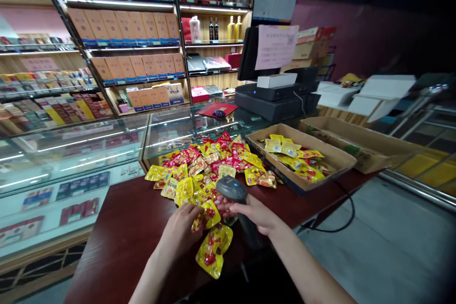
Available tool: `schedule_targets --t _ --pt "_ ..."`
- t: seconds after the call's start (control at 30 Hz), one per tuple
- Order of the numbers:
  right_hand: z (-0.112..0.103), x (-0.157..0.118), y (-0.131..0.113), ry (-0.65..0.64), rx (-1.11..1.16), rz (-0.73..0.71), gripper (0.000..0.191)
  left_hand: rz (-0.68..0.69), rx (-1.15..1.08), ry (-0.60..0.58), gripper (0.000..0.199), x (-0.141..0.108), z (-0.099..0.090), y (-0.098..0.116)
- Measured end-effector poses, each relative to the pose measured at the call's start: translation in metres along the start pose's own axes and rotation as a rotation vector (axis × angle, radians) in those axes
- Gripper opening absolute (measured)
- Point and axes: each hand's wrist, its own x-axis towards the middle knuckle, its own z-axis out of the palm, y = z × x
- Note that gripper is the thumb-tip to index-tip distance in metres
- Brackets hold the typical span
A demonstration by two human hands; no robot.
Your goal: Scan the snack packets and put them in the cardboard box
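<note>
Head view, yellow packet (pixel 213 215) pinched in left grip (pixel 183 224), right grip (pixel 261 213) at scanner (pixel 232 189), closure unclear

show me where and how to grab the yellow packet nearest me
Probably best pinched by the packet's near end, coming from your side: that end points away from the pile with nothing over it, while its far end lies close to another packet.

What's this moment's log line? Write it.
left hand: touching glossy yellow plastic packet | right hand: at dark pistol-shaped scanner

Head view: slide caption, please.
Left hand at a yellow packet, right hand by a scanner, before a heap of packets.
</note>
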Motion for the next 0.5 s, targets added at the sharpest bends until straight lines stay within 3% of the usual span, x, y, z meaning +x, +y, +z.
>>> schedule_targets --t 0.23,0.37,0.5 --pt "-0.022 -0.008 0.001 -0.107 -0.144 0.039 0.038 -0.103 0.004 0.021 0.038 -0.004 0.008 0.001" --pt "-0.03 0.006 0.005 -0.164 -0.292 0.009 0.042 -0.186 0.043 0.052 0.04 -0.002 0.013 0.011" --pt "-0.041 0.019 -0.002 -0.265 -0.312 -0.022 0.047 -0.227 -0.055 0.125 0.035 0.002 0.004 0.019"
